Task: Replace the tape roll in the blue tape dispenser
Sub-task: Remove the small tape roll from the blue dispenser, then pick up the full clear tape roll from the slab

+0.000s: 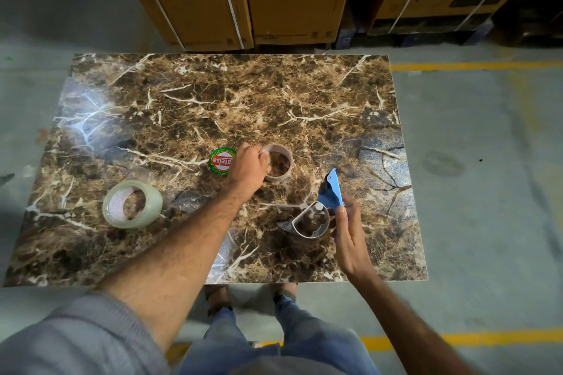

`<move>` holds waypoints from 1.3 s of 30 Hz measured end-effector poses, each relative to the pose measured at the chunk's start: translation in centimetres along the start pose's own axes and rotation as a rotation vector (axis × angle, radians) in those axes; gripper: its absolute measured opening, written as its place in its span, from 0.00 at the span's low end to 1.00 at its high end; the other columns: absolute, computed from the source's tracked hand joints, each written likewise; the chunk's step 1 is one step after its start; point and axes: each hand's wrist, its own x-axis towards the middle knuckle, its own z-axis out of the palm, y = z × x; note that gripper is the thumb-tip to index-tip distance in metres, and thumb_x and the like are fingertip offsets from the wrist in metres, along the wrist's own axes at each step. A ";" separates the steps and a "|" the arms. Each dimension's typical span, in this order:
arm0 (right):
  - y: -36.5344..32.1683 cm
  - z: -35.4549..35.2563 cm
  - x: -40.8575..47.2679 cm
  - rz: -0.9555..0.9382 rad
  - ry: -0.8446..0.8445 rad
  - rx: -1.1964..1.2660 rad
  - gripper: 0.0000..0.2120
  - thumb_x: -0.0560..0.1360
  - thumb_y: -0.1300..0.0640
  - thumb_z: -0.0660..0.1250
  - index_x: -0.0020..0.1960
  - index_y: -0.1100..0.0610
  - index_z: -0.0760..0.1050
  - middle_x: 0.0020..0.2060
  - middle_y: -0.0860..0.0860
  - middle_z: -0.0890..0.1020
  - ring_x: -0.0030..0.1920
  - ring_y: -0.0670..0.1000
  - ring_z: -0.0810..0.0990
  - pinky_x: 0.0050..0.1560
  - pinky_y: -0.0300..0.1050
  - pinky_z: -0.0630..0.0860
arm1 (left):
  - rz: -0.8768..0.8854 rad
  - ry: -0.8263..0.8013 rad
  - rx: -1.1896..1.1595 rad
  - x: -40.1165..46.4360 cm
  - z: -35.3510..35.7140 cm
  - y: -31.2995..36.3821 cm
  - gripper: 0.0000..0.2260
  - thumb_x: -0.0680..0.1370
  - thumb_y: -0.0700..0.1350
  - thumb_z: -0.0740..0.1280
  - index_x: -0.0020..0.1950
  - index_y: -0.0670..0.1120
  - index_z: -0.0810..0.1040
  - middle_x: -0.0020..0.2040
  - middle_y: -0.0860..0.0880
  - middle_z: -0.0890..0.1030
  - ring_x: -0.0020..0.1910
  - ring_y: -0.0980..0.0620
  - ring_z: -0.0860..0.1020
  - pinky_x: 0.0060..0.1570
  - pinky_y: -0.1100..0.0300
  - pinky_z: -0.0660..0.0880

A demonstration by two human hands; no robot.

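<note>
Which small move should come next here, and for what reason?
Probably let the left hand release the empty core on the table and reach for the full roll: the dispenser in the right hand appears empty.

Brown white-veined marble table (213, 100), blue dispenser (333, 192), clear tape roll (132, 204), red-green label (220, 160).

Left arm: grey knit sleeve (70, 341) pushed up above the elbow, forearm bare and hairy. Right arm bare as far as visible, no sleeve in view. No watch, rings or gloves on left hand (248, 166) or right hand (350, 233). Blue jeans (307, 341). Sandals (217, 298) just below the table (213, 94) edge.
</note>
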 end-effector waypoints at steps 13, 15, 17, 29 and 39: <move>-1.6 3.4 -1.7 -0.045 -0.011 0.031 0.29 0.74 0.23 0.50 0.68 0.35 0.66 0.65 0.57 0.77 0.57 0.57 0.78 0.51 0.54 0.78 | 0.018 0.450 -0.119 -13.9 -9.3 -10.0 0.08 0.82 0.43 0.65 0.60 0.48 0.81 0.55 0.51 0.80 0.53 0.52 0.79 0.51 0.56 0.79; -1.4 4.7 -2.1 -0.035 -0.029 0.034 0.35 0.74 0.24 0.50 0.74 0.41 0.64 0.70 0.60 0.74 0.64 0.61 0.76 0.61 0.63 0.78 | -0.117 0.538 -0.124 -14.4 -11.5 -13.6 0.09 0.80 0.40 0.68 0.59 0.46 0.81 0.57 0.47 0.80 0.55 0.48 0.79 0.55 0.49 0.79; -1.4 6.1 -2.5 -0.027 -0.064 0.019 0.35 0.77 0.25 0.49 0.77 0.44 0.62 0.73 0.57 0.72 0.71 0.63 0.73 0.70 0.70 0.72 | -0.239 0.571 -0.119 -14.2 -13.5 -16.4 0.12 0.79 0.39 0.69 0.63 0.44 0.80 0.61 0.43 0.78 0.59 0.44 0.78 0.60 0.49 0.77; -5.3 14.5 -4.7 -0.114 -0.135 0.022 0.13 0.86 0.42 0.52 0.59 0.48 0.70 0.49 0.57 0.76 0.37 0.39 0.74 0.40 0.32 0.75 | -0.431 0.036 -0.224 -7.7 -16.6 -25.1 0.18 0.79 0.49 0.71 0.69 0.48 0.76 0.60 0.48 0.82 0.55 0.49 0.82 0.56 0.48 0.81; -7.4 19.3 -5.8 -0.036 -0.110 0.050 0.20 0.84 0.44 0.54 0.59 0.58 0.76 0.43 0.54 0.74 0.39 0.46 0.73 0.38 0.34 0.74 | -0.280 0.022 -0.113 -7.7 -16.1 -26.5 0.06 0.84 0.47 0.66 0.58 0.48 0.76 0.41 0.52 0.78 0.30 0.56 0.75 0.25 0.67 0.68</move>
